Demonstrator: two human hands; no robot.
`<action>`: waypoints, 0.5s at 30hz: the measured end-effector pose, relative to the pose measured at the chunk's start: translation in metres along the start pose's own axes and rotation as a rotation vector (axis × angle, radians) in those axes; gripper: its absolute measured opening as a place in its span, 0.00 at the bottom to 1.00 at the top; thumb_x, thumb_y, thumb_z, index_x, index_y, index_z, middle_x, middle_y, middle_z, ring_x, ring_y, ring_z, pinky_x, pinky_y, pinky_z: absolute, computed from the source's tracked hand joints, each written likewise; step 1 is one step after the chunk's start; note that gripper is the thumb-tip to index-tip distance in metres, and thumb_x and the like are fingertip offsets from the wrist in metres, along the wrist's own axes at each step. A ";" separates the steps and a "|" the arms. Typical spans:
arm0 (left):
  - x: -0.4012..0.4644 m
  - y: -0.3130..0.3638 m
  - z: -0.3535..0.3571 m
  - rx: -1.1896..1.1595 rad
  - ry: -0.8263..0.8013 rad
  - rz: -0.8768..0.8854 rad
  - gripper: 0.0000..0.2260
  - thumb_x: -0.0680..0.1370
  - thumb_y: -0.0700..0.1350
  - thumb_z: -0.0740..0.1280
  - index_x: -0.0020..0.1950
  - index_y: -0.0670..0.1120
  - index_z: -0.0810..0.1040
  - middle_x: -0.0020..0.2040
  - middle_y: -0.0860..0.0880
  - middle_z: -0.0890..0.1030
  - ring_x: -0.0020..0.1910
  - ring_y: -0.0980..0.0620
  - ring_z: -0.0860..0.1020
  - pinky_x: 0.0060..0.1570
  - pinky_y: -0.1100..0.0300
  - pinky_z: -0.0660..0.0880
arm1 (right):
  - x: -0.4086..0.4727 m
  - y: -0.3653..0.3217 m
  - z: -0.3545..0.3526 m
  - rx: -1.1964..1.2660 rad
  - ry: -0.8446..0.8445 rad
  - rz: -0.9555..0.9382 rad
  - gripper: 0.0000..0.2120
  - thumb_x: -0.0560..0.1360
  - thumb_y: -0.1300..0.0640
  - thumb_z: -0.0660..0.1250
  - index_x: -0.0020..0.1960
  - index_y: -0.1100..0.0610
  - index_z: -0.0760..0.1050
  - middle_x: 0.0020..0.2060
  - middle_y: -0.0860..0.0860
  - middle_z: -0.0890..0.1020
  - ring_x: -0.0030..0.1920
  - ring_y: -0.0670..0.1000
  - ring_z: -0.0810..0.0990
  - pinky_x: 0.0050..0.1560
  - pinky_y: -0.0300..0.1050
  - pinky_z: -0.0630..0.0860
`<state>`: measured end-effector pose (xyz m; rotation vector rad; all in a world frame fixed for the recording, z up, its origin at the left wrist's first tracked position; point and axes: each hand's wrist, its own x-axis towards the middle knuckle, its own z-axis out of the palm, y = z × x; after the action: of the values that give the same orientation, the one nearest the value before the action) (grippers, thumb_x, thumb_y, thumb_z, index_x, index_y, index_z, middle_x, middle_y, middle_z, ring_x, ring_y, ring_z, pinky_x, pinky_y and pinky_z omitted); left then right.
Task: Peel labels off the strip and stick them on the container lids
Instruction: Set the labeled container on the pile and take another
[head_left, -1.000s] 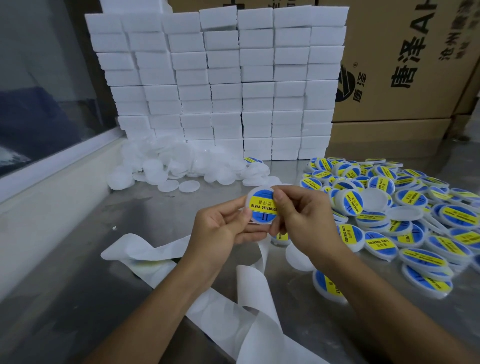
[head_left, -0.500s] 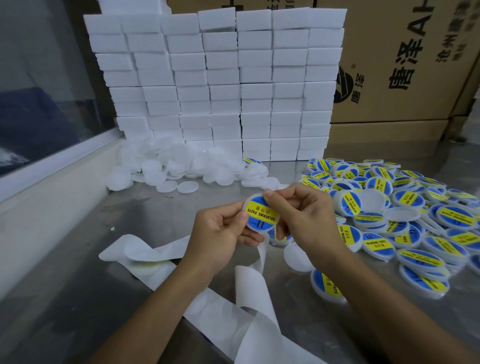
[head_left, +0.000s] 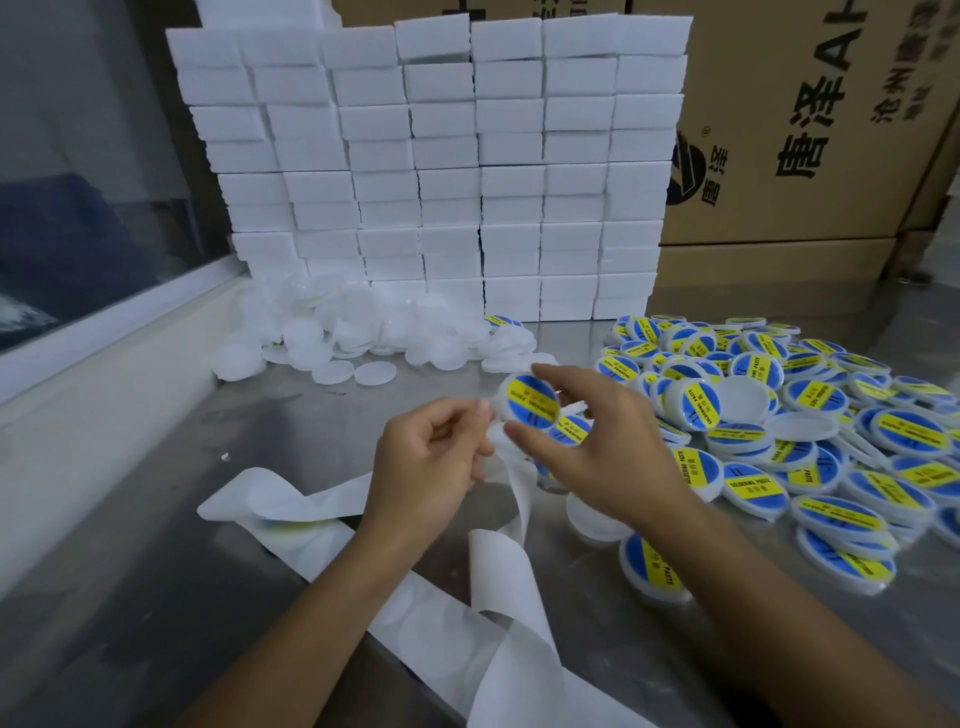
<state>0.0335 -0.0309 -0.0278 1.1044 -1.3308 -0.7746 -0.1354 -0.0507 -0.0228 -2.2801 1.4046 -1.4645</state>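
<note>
Since 1 second ago your right hand (head_left: 597, 447) has taken the labelled lid (head_left: 529, 397) off your left hand (head_left: 431, 457) and swung it rightward, toward the pile of labelled lids (head_left: 841, 441). Then, both hands pinched that lid together at centre; now only the right holds it, forefinger along the top rim, thumb under the lower edge, remaining fingers spread loose. Lid sits tilted, blue-and-yellow face toward you, above the steel table (head_left: 156, 519).

Left hand: fingers curled in, thumb tip up, pinching the white backing strip (head_left: 519, 499) where it rises from the table. Strip trails down and loops off toward you and to your left. No unpeeled label is visible on the stretch near your fingers; cannot tell how far away the next 1 sits.

Plain lids (head_left: 363, 338) wait heaped at the foot of the white block stack (head_left: 441, 171), well apart from the finished pile.

Risks, as a judgement:
- Grip on the lid is a 2-point rim pinch; a careless toss could send it into the unlabelled heap.
- Label edge may not be pressed flat; it could lift.
- Loose strip coils could snag your forearm or drag lids off the pile.
</note>
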 end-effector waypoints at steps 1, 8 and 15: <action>0.001 -0.004 0.000 0.079 0.032 0.042 0.07 0.77 0.47 0.70 0.39 0.51 0.81 0.26 0.49 0.77 0.26 0.54 0.74 0.30 0.59 0.72 | 0.002 0.007 -0.003 -0.046 0.021 0.038 0.21 0.68 0.48 0.77 0.59 0.52 0.80 0.54 0.46 0.80 0.50 0.43 0.78 0.53 0.40 0.74; -0.007 -0.016 0.005 0.441 -0.068 0.007 0.21 0.63 0.70 0.68 0.40 0.54 0.73 0.25 0.55 0.78 0.26 0.59 0.74 0.36 0.57 0.75 | 0.011 0.053 -0.030 -0.359 0.153 0.296 0.11 0.72 0.50 0.74 0.48 0.56 0.79 0.51 0.54 0.78 0.47 0.57 0.79 0.50 0.57 0.75; -0.005 -0.017 0.005 0.448 -0.102 -0.090 0.18 0.69 0.46 0.76 0.57 0.57 0.79 0.40 0.57 0.81 0.32 0.59 0.79 0.31 0.74 0.71 | 0.005 0.087 -0.042 -0.494 0.253 0.431 0.09 0.75 0.55 0.70 0.52 0.60 0.79 0.53 0.59 0.79 0.44 0.61 0.79 0.46 0.55 0.76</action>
<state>0.0307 -0.0322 -0.0458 1.5010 -1.5965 -0.6176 -0.2225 -0.0888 -0.0408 -1.8568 2.3781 -1.4115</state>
